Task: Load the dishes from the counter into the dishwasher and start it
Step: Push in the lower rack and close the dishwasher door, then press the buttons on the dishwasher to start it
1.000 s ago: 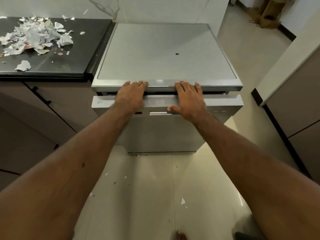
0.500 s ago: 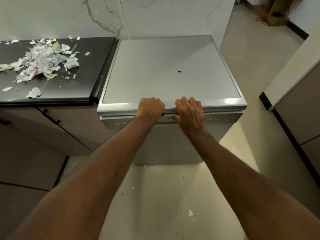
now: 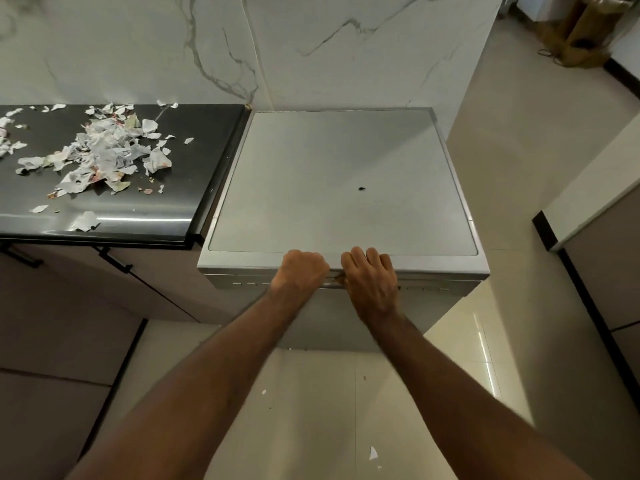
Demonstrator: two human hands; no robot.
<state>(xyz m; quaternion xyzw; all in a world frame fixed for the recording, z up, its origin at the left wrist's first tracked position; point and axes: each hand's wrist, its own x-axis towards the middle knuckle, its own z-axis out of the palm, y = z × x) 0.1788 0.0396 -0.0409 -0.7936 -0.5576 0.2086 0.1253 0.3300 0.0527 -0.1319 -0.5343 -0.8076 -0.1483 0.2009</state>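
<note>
The silver dishwasher (image 3: pixel 329 185) stands beside the counter with its door (image 3: pixel 436 296) closed flush under the top panel. My left hand (image 3: pixel 301 271) is curled into a fist against the front top edge, holding nothing that I can see. Just to its right, my right hand (image 3: pixel 370 282) has its fingers curled over that same edge, and its thumb sits on the narrow control strip below. No dishes are in view.
A black counter (image 3: pixel 194 174) on the left carries a heap of torn paper scraps (image 3: pixel 104 157). A dark speck (image 3: pixel 361 188) lies on the dishwasher top. Bits of paper (image 3: pixel 373 452) dot the pale floor. A cabinet (image 3: pixel 595 271) stands at the right.
The dishwasher door went from slightly ajar to fully closed. Both hands went from flat on the door to curled at its top edge, and my view rose.
</note>
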